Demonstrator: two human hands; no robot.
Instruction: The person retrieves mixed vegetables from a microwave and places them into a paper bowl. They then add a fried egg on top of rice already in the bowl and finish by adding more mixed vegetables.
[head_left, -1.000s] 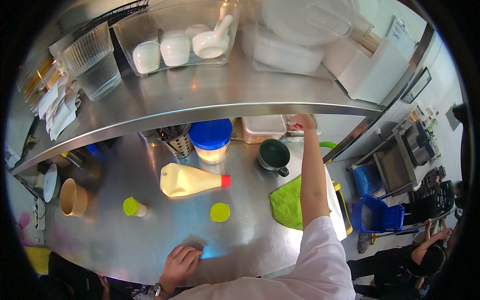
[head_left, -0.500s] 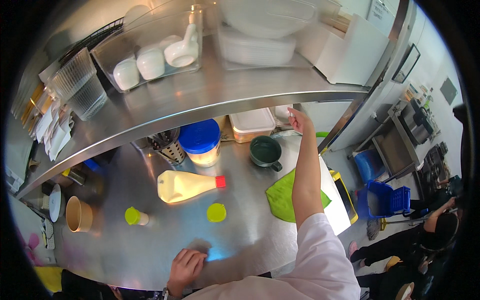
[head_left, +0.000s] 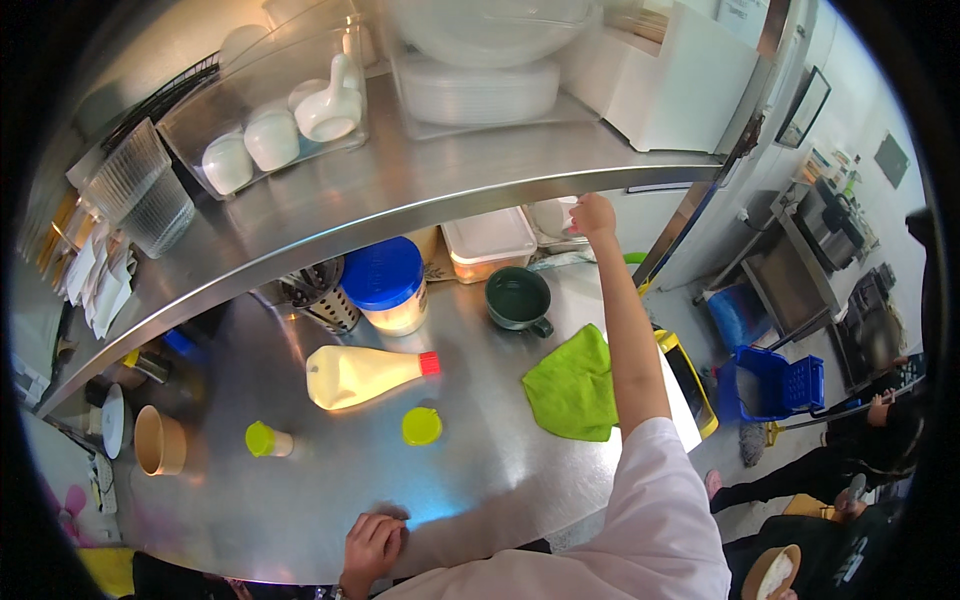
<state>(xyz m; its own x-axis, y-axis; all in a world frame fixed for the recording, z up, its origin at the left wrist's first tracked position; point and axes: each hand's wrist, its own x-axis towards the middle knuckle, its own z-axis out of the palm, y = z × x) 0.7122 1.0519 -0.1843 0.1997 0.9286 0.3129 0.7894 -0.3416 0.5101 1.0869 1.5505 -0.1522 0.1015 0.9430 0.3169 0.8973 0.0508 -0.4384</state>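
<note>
On the front part of the steel counter rests my left hand (head_left: 372, 545), its fingers bent and close together; no object shows in it. My right hand (head_left: 593, 215) reaches far forward under the shelf, fingers closed at a whitish container (head_left: 553, 217); what they grip, if anything, is hidden. Beside it sits a lidded food box (head_left: 490, 240). Closer to me are a dark green mug (head_left: 518, 298) and a green cloth (head_left: 572, 385), partly behind my forearm. A squeeze bottle of pale yellow sauce (head_left: 362, 376) with a red cap lies on its side.
A blue-lidded tub (head_left: 385, 285), a perforated utensil holder (head_left: 325, 300), two small green-topped containers (head_left: 421, 427) (head_left: 268, 440) and a brown paper cup (head_left: 160, 440) stand on the counter. The steel shelf (head_left: 450, 180) overhangs its back. Other people (head_left: 800, 480) are at the right.
My right hand has gone from a stretched finger to closed fingers at the container under the shelf. The view has shifted slightly. My left hand stays on the counter.
</note>
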